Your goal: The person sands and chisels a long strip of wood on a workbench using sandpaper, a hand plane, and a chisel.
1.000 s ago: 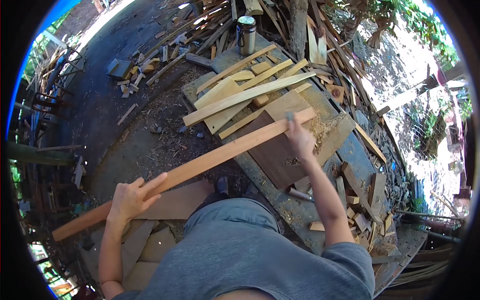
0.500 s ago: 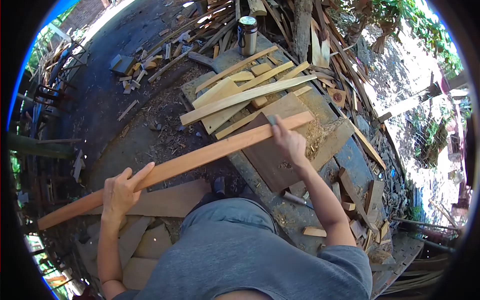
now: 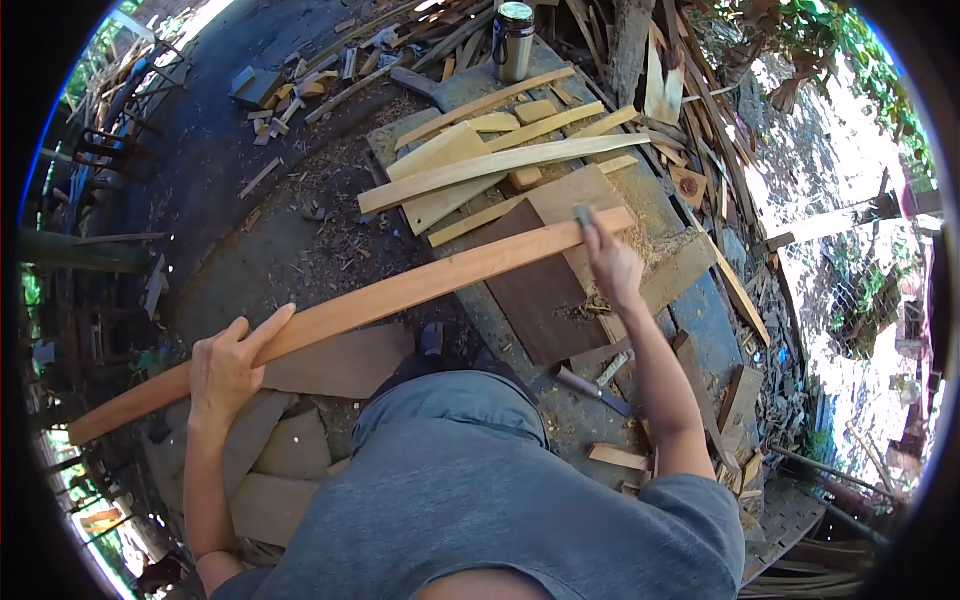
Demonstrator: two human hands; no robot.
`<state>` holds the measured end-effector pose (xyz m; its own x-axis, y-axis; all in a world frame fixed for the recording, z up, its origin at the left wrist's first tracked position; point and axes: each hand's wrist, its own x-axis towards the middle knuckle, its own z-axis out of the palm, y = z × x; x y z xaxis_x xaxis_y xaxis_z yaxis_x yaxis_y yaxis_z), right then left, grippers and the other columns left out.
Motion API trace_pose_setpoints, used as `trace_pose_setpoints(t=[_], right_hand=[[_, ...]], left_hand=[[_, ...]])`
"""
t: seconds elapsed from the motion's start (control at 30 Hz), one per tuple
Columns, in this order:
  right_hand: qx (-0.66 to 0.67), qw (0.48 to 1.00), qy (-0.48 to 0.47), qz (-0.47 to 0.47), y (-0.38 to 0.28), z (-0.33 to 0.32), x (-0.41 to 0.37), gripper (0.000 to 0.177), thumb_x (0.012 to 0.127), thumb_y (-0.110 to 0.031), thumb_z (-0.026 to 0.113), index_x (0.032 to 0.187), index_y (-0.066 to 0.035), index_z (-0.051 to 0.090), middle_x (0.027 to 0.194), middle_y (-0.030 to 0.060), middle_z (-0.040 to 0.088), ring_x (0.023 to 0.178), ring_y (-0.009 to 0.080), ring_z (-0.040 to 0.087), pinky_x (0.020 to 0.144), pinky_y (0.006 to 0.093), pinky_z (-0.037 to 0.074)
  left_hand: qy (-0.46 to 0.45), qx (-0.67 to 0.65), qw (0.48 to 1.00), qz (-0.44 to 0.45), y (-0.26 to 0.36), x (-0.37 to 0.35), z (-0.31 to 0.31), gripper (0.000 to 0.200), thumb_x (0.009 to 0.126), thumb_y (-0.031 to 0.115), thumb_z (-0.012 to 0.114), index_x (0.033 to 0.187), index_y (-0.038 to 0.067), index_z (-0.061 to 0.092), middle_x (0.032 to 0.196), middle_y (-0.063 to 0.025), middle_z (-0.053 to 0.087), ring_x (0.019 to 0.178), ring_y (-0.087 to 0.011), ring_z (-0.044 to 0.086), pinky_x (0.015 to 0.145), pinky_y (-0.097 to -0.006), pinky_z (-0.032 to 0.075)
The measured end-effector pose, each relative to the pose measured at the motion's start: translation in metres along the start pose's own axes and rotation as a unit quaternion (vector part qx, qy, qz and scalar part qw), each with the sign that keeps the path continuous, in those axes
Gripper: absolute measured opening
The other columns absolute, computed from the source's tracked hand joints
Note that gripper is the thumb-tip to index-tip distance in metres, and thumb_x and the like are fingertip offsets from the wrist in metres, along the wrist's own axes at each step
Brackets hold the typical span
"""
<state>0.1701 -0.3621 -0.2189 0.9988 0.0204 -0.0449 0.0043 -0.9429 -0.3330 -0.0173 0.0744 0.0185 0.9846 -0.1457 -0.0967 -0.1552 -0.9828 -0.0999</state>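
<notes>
Left hand (image 3: 224, 376) grips a long reddish-brown wooden plank (image 3: 400, 292); right hand (image 3: 614, 262) pinches its far end.

The left hand (image 3: 226, 375) grips the long reddish plank (image 3: 400, 292) near its lower end. The right hand (image 3: 616, 265) is at the plank's upper end, with a small grey piece (image 3: 583, 215) at its fingertips. Beyond the plank lie pale strips (image 3: 500, 170); farther from it stands a metal flask (image 3: 513, 45).
</notes>
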Motion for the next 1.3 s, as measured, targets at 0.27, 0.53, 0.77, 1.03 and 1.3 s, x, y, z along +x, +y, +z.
trace_pose_setpoints(t=[0.27, 0.53, 0.77, 1.03, 1.3], right_hand=[[0.048, 0.997, 0.041, 0.046, 0.019, 0.022, -0.005, 0.047, 0.099, -0.048, 0.038, 0.14, -0.028, 0.05, 0.079, 0.023, 0.069, 0.075, 0.0442, 0.067, 0.068, 0.0508, 0.053], [0.009, 0.98, -0.014, 0.196, 0.09, 0.029, 0.035, 0.051, 0.1, -0.054, 0.03, 0.141, -0.028, 0.046, 0.104, 0.0249, 0.068, 0.097, 0.0422, 0.065, 0.083, 0.0532, 0.05], [0.171, 0.929, 0.274, 0.179, 0.112, 0.051, 0.041, 0.05, 0.1, -0.046, 0.045, 0.128, -0.005, 0.053, 0.091, 0.0166, 0.069, 0.081, 0.0321, 0.069, 0.074, 0.0448, 0.05], [0.204, 0.947, 0.238, -0.065, -0.023, -0.005, -0.011, 0.031, 0.096, -0.033, 0.06, 0.108, -0.007, 0.048, 0.081, 0.0199, 0.065, 0.07, 0.04, 0.064, 0.061, 0.0469, 0.049], [0.273, 0.926, 0.21, -0.155, -0.073, -0.036, -0.036, 0.022, 0.096, -0.021, 0.059, 0.108, -0.006, 0.048, 0.078, 0.0151, 0.068, 0.071, 0.0351, 0.068, 0.06, 0.0417, 0.051]], left_hand=[[0.018, 0.003, 1.0, -0.009, 0.007, -0.001, -0.007, 0.073, 0.067, -0.004, 0.065, 0.131, 0.032, 0.061, 0.066, -0.0081, 0.046, 0.058, -0.0277, 0.058, 0.055, -0.0414, 0.048], [0.101, 0.086, 0.99, 0.053, -0.001, 0.001, 0.0, 0.067, 0.069, 0.0, 0.065, 0.13, 0.028, 0.063, 0.064, -0.0049, 0.042, 0.054, -0.0226, 0.052, 0.051, -0.0372, 0.043], [0.275, 0.229, 0.924, 0.135, -0.019, 0.003, -0.003, 0.039, 0.075, 0.009, 0.065, 0.113, 0.016, 0.07, 0.066, 0.0004, 0.04, 0.057, -0.0147, 0.044, 0.056, -0.0286, 0.035], [0.383, 0.254, 0.868, 0.187, -0.03, 0.034, -0.013, 0.019, 0.077, 0.013, 0.069, 0.096, 0.017, 0.068, 0.071, 0.0046, 0.047, 0.066, -0.0126, 0.048, 0.066, -0.0281, 0.037], [0.485, 0.314, 0.798, 0.172, -0.045, 0.077, -0.067, 0.012, 0.08, 0.014, 0.073, 0.089, 0.017, 0.066, 0.072, 0.0059, 0.048, 0.069, -0.0122, 0.049, 0.072, -0.0289, 0.036]])
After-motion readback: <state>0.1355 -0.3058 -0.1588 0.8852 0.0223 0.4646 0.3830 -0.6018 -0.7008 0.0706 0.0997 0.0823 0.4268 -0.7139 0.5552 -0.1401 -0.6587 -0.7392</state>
